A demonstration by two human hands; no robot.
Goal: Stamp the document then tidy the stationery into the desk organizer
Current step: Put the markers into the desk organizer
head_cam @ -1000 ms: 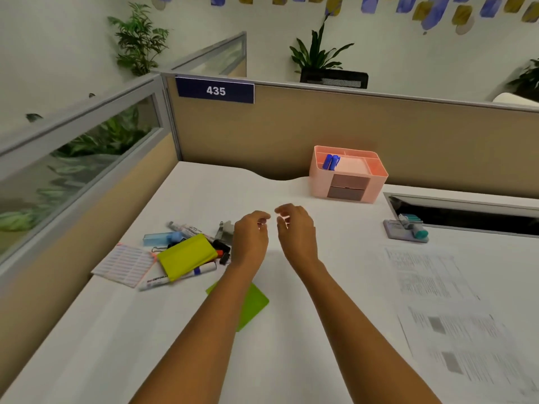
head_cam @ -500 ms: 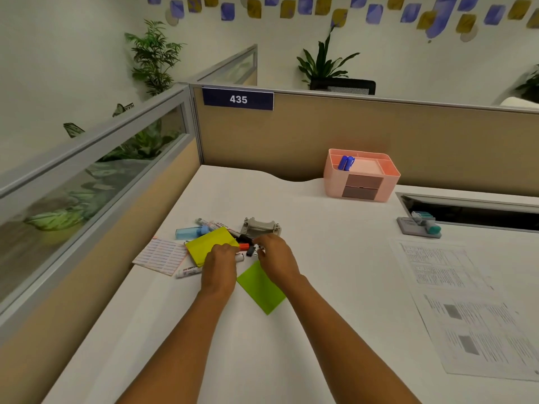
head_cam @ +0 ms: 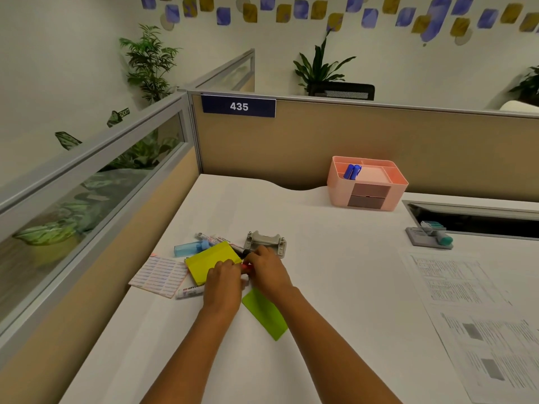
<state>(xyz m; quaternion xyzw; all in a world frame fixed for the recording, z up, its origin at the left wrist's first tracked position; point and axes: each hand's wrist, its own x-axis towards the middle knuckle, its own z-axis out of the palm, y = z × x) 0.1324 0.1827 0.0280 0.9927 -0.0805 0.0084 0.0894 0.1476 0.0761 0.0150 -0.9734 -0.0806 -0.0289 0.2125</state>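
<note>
Since a moment before, my left hand [head_cam: 223, 282] and right hand [head_cam: 267, 271] barely moved, fingers curled over the red marker [head_cam: 246, 266] beside the yellow sticky pad [head_cam: 211, 262]; actual grip unclear.

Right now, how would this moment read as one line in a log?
stage: gathering pens | left hand: on pile by yellow sticky pad | right hand: on red-tipped marker | pink organizer: far

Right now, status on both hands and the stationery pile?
Left hand and right hand both down on the marker pile, grip unclear. Pink organizer far back, two blue pens inside. Hole punch beside the pile.
</note>
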